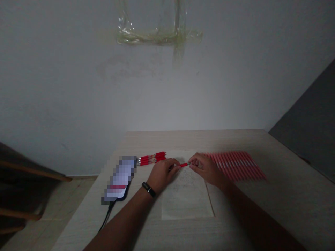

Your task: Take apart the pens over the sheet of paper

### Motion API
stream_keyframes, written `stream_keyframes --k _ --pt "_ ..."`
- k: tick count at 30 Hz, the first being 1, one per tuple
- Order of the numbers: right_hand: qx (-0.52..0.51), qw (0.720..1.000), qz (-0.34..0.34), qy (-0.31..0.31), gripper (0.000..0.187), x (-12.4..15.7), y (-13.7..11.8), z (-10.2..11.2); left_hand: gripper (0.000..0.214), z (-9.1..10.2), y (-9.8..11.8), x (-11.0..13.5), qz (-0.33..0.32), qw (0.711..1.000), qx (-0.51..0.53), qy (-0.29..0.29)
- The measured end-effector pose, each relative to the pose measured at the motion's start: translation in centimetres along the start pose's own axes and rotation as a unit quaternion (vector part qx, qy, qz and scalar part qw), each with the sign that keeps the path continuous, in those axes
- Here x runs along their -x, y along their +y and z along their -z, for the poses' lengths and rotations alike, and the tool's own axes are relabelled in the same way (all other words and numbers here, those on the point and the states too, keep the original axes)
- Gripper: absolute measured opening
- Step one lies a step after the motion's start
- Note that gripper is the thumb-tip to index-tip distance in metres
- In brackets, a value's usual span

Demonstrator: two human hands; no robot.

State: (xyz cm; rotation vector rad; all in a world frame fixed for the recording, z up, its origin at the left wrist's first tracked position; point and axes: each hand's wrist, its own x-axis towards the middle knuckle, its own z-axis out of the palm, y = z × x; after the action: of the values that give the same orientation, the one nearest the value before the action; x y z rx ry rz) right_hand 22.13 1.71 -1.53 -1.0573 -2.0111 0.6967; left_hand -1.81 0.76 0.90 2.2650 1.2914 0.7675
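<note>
Glossy red pens lie grouped near the left hand, which pinches a slim red pen above a pale rectangular sheet. The right hand apparently pinches its blurred greyish end, beside a row of slender pinkish-red sticks.

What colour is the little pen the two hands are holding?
The pen is bright red along its visible middle, seen in the head view.
</note>
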Motion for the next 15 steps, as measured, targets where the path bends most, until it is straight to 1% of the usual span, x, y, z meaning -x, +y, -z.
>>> stream_keyframes --k 3,7,11,15 --pt "0.005 1.0 -0.004 0.011 0.008 -0.05 0.0 0.03 0.028 0.21 0.09 0.01 0.007 1.0 -0.009 -0.016" --pt "0.015 1.0 0.013 0.006 0.018 -0.18 -0.13 0.2 0.028 0.32 0.19 0.05 0.007 1.0 -0.018 -0.024" --pt "0.009 1.0 0.028 0.009 0.016 -0.25 -0.06 0.22 0.024 0.25 0.18 0.07 0.002 1.0 -0.02 -0.024" --pt "0.006 0.999 0.032 0.015 0.007 -0.19 0.13 0.06 0.024 0.22 0.06 0.05 0.0 1.0 -0.023 -0.021"
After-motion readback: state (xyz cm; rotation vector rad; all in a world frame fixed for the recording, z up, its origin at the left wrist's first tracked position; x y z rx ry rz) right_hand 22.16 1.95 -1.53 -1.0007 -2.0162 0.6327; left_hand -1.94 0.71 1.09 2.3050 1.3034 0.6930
